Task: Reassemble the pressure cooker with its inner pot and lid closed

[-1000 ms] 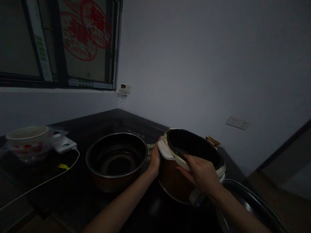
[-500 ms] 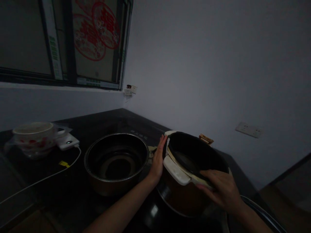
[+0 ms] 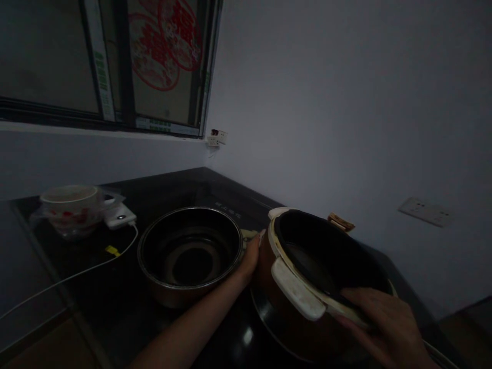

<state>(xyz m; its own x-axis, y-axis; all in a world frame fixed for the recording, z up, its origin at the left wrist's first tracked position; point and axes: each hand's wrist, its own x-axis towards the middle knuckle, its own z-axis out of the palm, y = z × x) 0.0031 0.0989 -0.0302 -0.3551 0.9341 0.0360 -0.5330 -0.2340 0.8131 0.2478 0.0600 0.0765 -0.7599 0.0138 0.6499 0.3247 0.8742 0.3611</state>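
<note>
A large brown electric cooker with a white rim, white handle and dark inner pot leans tilted on the right of the worktop. My right hand is closed on the near right part of its rim, fingers over the edge into the opening. My left hand lies along the cooker's left side, fingers stretched; their tips are partly hidden. Left of that hand, a dark round pot with a metal rim stands upright, its inside showing. My left forearm passes in front of this pot.
A bowl with red marks in clear plastic stands at left, beside a white power strip whose cable runs off left. A yellow tag lies near it. Wall sockets are at right; a window is behind.
The cooker appears lower and further right, nearer to me, with my right hand still on its rim. My left hand has slid lower along its side. The whole view has shifted slightly.
</note>
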